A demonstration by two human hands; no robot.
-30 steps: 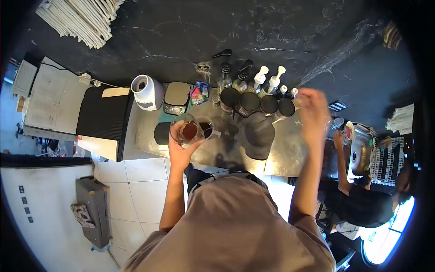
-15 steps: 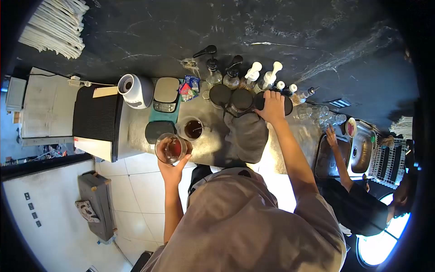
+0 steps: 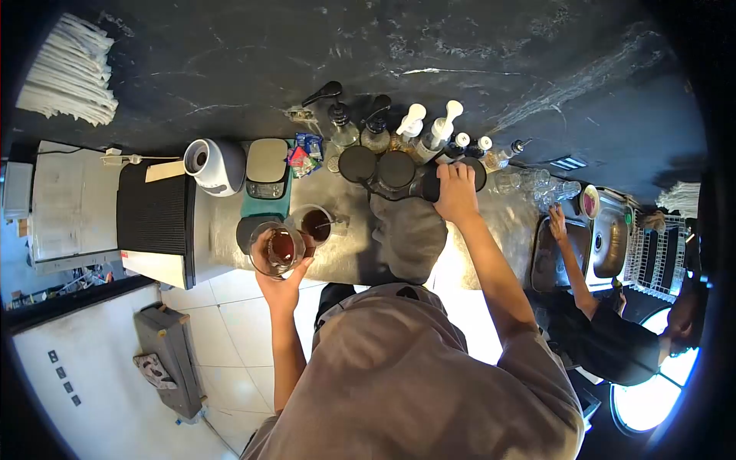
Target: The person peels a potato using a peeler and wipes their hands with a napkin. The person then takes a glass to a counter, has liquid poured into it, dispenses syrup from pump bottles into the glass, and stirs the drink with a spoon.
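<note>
In the head view my left hand (image 3: 280, 290) is wrapped round a clear glass (image 3: 268, 264) with reddish-brown liquid in it, held above the counter's near edge. Behind it stands a glass pitcher (image 3: 315, 225) of dark liquid with a thin stirrer or spoon in it. My right hand (image 3: 458, 192) reaches to the back of the counter, its fingers curled over a dark round lid (image 3: 477, 173); what lies under the palm is hidden. Two similar black round lids (image 3: 358, 164) sit to its left. A grey cloth (image 3: 414, 239) lies below them.
Pump bottles (image 3: 376, 136) line the wall. A kitchen scale (image 3: 267, 161), colourful sachets (image 3: 304, 157) and a white grinder-like machine (image 3: 215, 165) stand left. Glasses (image 3: 537, 182) and a sink (image 3: 611, 249) are at right, where a co-worker's hand (image 3: 557, 222) reaches over the counter.
The whole view has shifted slightly, so counter items appear further left. My left hand still holds the glass; my right hand stays on the dark lid, slightly nearer me.
</note>
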